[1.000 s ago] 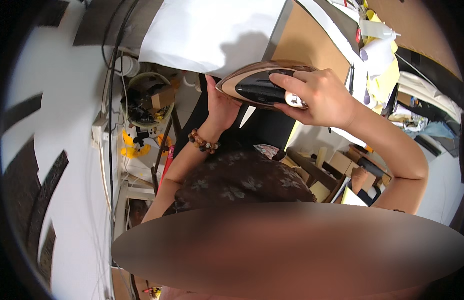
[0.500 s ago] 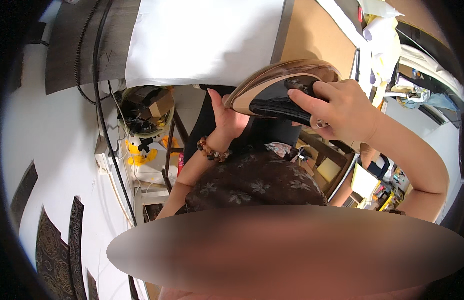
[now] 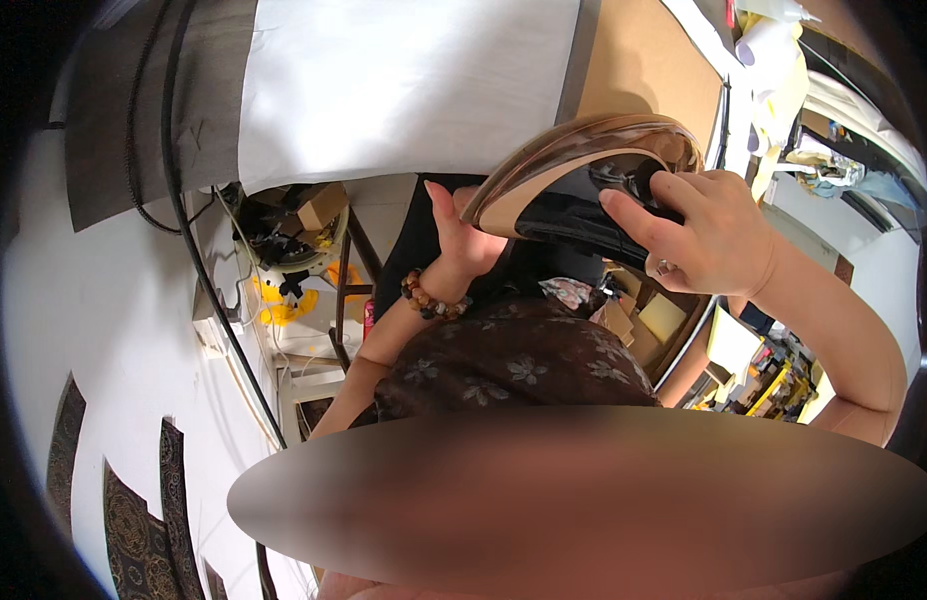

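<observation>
At the centre-right of the frame, a clothes iron with a glossy brown upper rim, a tan side and a black body [image 3: 578,220] is held tilted, its pointed end toward the left, just below the lower edge of a large white sheet [image 3: 403,90]. The person's right hand [image 3: 718,235] is wrapped around the rear of the iron, with the index finger stretched along its black body. The left hand [image 3: 463,240] is at the pointed end, its thumb standing up and apart; its fingers are partly hidden behind the iron, so whether they touch or grip anything cannot be told. A bracelet of large brown and dark beads [image 3: 433,300] circles the left wrist. The white sheet fills the top centre of the frame, between a dark grey surface [image 3: 108,120] at the upper left and a flat tan panel [image 3: 648,60] at the upper right. A thick black cable [image 3: 183,215] runs down the left side. Left of centre, a round bin [image 3: 330,243] contains dark scraps and a small brown cardboard box [image 3: 323,207]. Dark brown fabric with pale flowers [image 3: 513,370] lies below the hands.
</observation>
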Tool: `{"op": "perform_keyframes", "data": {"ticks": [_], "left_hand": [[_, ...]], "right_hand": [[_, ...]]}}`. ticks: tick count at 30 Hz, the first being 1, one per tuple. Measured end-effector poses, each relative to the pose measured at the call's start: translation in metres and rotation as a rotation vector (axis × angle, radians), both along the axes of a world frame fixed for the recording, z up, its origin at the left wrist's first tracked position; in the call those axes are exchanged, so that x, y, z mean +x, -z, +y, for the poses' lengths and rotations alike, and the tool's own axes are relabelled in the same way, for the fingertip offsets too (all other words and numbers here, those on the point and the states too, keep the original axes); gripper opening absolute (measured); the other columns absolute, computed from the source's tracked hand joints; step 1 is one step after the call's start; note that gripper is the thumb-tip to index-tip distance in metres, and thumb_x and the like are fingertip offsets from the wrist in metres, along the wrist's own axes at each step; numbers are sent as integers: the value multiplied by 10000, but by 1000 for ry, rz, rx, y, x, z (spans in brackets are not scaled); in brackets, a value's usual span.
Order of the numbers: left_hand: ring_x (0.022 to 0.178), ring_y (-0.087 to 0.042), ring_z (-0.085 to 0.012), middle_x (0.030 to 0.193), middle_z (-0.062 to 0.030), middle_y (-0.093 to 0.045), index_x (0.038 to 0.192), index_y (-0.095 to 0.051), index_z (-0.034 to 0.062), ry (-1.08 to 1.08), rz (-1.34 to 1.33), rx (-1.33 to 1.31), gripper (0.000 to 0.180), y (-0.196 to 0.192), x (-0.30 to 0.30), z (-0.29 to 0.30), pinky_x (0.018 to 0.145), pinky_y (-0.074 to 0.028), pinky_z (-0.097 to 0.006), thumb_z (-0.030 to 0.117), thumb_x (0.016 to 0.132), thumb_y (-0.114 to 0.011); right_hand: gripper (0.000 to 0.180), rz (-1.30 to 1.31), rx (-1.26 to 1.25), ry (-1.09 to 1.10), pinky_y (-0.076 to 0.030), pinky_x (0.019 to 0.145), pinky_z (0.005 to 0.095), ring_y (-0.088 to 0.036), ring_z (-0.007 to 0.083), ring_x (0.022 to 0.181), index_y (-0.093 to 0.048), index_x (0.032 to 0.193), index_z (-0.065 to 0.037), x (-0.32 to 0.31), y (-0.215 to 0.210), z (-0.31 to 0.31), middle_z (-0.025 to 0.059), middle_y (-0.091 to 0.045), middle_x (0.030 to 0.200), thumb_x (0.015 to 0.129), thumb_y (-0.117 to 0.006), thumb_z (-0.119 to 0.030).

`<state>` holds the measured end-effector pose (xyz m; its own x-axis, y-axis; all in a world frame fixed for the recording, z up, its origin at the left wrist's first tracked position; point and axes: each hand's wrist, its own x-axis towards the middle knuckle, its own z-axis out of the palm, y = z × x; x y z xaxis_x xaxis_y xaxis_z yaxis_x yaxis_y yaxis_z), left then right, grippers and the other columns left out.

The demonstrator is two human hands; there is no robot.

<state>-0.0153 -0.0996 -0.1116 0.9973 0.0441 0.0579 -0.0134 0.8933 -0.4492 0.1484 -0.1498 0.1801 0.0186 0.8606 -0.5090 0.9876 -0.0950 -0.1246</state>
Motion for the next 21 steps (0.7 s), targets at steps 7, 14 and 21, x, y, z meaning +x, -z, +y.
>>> {"op": "perform_keyframes", "data": {"ticks": [7,14,21], "left_hand": [[1441,-385,-306,1569,-156,-421,1506,-428,-7,55,93,338,1138,-7,3,1,1198,-273,-504,909,860,-235],[1459,-384,-263,1563,-122,-445,1515,-425,9,-135,-49,113,825,-12,9,-5,1218,-253,-435,658,1050,-214],[1314,-554,-310,1330,-193,-644,1387,-540,-23,-213,22,526,626,-19,8,-8,1168,-363,-491,414,1115,-183]], "right_hand": [[744,-1,42,-8,-413,460,350,-548,216,552,-618,1308,-127,4,-1,-7,57,-481,776,578,-743,-198],[650,44,197,87,-507,520,387,-621,288,606,-623,1252,-156,-4,0,-11,67,-560,754,642,-838,-212],[537,182,287,379,-535,745,276,-696,165,803,-637,1294,-46,-8,-20,-20,116,-738,1157,806,-851,-111]]}}
